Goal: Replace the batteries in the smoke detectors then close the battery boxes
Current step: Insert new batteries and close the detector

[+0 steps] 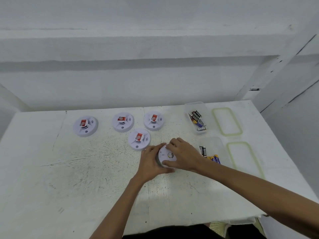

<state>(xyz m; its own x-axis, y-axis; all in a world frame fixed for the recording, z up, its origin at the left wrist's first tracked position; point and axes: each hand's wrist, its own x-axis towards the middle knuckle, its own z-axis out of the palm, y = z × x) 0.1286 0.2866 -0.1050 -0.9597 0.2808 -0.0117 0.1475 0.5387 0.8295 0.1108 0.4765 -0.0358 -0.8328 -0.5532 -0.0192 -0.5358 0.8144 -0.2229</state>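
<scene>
A round white smoke detector lies back side up near the middle of the table, held between both hands. My left hand grips its left edge with curled fingers. My right hand curls over its right side and top. Several other white detectors with red labels lie face up behind it: one close by, and three in a row farther back. Two clear plastic boxes hold batteries: the far box and the near box.
Two green-rimmed clear lids lie to the right of the boxes, the far lid and the near lid. The white table ends at the right edge beyond the lids. A white wall stands behind.
</scene>
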